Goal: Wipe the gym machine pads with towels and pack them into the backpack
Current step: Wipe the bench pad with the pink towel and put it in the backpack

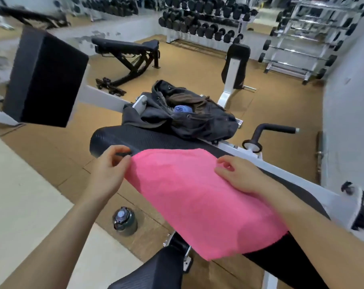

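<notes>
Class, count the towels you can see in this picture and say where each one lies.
2. A pink towel lies spread over the black machine pad, under both hands. A blue towel sits inside the open backpack. More may be hidden in the backpack.

My dark green water bottle stands on the tan floor below me, a black adjustable bench sits further out, dumbbell racks line the far wall, and what looks like a barbell rack fills the right corner.
</notes>
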A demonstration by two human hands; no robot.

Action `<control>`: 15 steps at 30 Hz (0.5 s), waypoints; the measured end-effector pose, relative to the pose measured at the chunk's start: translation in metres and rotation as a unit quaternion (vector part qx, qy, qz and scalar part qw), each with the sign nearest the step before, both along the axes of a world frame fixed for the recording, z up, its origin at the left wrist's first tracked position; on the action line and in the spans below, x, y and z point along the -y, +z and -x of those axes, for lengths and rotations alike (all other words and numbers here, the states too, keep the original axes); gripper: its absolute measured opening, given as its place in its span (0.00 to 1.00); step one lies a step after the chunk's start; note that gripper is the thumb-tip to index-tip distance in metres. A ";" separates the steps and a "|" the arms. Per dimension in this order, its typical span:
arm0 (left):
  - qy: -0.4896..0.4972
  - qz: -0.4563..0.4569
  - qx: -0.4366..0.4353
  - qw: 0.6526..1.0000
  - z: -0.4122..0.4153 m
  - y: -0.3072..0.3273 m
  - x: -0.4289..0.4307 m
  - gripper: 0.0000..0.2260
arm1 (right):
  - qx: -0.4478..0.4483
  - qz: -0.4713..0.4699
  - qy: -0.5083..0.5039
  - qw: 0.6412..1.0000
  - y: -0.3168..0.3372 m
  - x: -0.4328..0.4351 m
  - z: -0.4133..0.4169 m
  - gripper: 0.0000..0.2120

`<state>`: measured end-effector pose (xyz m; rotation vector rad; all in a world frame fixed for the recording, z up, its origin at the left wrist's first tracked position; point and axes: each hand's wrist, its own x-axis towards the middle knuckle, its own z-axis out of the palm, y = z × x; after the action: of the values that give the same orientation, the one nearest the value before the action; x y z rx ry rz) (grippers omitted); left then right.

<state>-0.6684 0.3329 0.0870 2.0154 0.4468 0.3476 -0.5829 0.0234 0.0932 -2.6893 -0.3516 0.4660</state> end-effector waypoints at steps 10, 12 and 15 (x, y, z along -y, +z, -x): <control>0.005 -0.003 0.009 1.000 0.020 0.010 0.004 0.10 | -0.012 -0.061 -0.020 0.998 -0.008 0.003 -0.010 0.16; -0.014 -0.056 0.018 0.998 0.029 0.003 -0.004 0.13 | -0.036 -0.129 -0.047 0.990 -0.008 0.001 -0.006 0.16; 0.008 -0.080 0.036 0.996 0.035 -0.003 -0.016 0.13 | -0.072 -0.206 -0.066 0.974 -0.002 -0.005 -0.003 0.16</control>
<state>-0.7038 0.3492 0.0837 2.1476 0.4014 0.4765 -0.5798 0.0285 0.0908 -2.2445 -0.1999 0.4838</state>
